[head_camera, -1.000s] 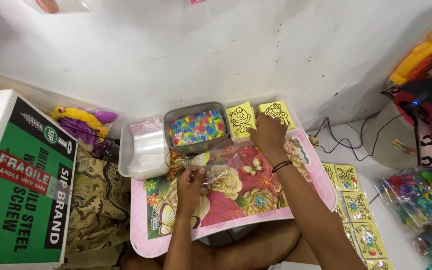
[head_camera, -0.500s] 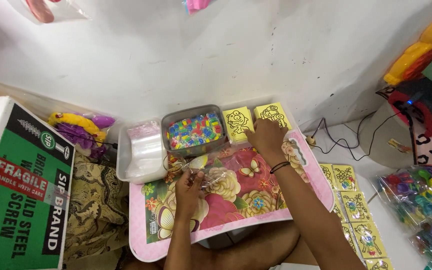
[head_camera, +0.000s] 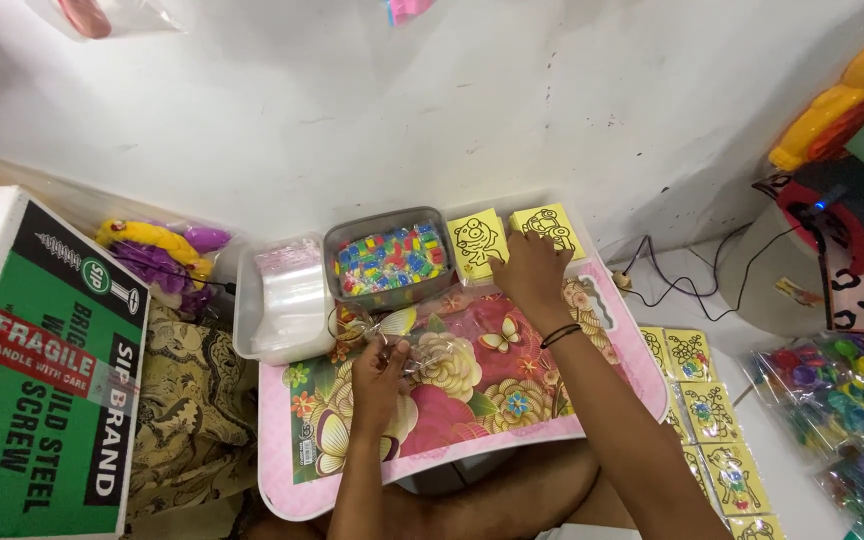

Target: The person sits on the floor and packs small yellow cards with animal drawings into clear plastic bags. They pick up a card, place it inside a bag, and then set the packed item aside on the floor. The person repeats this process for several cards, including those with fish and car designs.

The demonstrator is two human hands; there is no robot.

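Left hand (head_camera: 380,372) pinches a clear plastic bag (head_camera: 414,340), not yet visibly filled | right hand (head_camera: 530,272), fingers spread, rests on yellow picture cards (head_camera: 479,240) | bead tub (head_camera: 389,258) sits just beyond both.

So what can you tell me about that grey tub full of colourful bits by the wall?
The grey tub is a shallow rectangular container with rounded corners, plastic by its look, open on top. It is filled with small bright pieces in red, blue, green and yellow. It stands upright at the far edge of the flowered tray, between a clear box and yellow picture cards. Neither hand touches it.
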